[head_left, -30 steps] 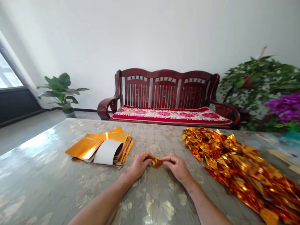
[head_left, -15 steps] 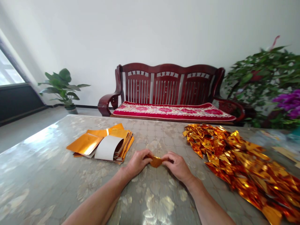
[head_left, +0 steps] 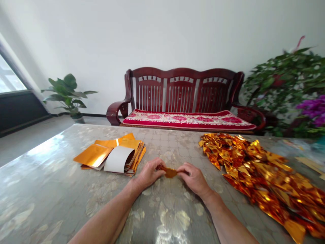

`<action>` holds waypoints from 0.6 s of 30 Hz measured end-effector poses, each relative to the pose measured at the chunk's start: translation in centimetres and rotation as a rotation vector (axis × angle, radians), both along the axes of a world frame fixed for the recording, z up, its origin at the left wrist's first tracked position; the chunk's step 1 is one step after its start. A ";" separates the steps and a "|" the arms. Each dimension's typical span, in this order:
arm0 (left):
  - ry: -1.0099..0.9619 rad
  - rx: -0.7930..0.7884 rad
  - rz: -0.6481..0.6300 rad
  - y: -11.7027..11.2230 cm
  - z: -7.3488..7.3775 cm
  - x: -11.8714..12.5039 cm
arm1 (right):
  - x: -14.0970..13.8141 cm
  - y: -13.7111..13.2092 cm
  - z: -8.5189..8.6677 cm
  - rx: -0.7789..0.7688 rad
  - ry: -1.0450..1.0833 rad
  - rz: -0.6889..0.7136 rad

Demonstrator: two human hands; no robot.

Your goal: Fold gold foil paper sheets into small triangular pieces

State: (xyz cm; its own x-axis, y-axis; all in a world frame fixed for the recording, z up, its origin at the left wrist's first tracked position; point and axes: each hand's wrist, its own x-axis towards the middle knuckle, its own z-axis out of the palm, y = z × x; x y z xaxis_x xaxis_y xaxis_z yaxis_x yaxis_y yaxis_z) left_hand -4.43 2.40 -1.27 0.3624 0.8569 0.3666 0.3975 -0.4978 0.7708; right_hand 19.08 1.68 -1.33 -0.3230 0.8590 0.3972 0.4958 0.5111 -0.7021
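A small folded piece of gold foil paper [head_left: 170,172] is pinched between my two hands just above the glossy marbled table [head_left: 50,189]. My left hand [head_left: 149,174] grips its left end with closed fingers. On the other end, my right hand [head_left: 194,178] is closed too. A stack of flat gold sheets [head_left: 111,156], one curled to show its white back, lies to the left of my hands. To the right spreads a large heap of folded gold foil pieces [head_left: 261,178].
Beyond the table stands a dark red wooden bench [head_left: 182,98] with a red cushion. A potted plant [head_left: 67,95] stands on the floor at the left. Leafy plants and purple flowers [head_left: 291,88] crowd the right side. More papers lie at the far right table edge.
My hands have stayed together on the gold piece, which now looks flatter and lower to the table. The view has shifted slightly.
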 end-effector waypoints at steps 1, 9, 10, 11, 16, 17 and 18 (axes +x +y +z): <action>0.013 0.022 -0.016 0.0 0.0 0.0 | 0.0 0.0 0.0 0.007 -0.011 0.002; 0.016 0.076 -0.095 0.0 0.2 -0.1 | 0.2 -0.1 -0.2 0.040 -0.095 0.053; 0.016 0.078 -0.100 0.0 0.2 -0.1 | 0.3 -0.1 -0.1 0.031 -0.100 0.058; 0.015 0.082 -0.103 0.0 0.2 -0.1 | 0.3 -0.1 0.0 0.024 -0.107 0.062; 0.018 0.149 -0.080 -0.2 0.1 0.0 | 0.6 -0.2 0.2 0.090 -0.190 0.118; 0.021 0.171 -0.074 -0.2 0.1 0.0 | 0.6 -0.2 0.2 0.124 -0.202 0.127; 0.028 0.193 -0.070 -0.3 0.1 0.0 | 0.6 -0.2 0.2 0.166 -0.205 0.127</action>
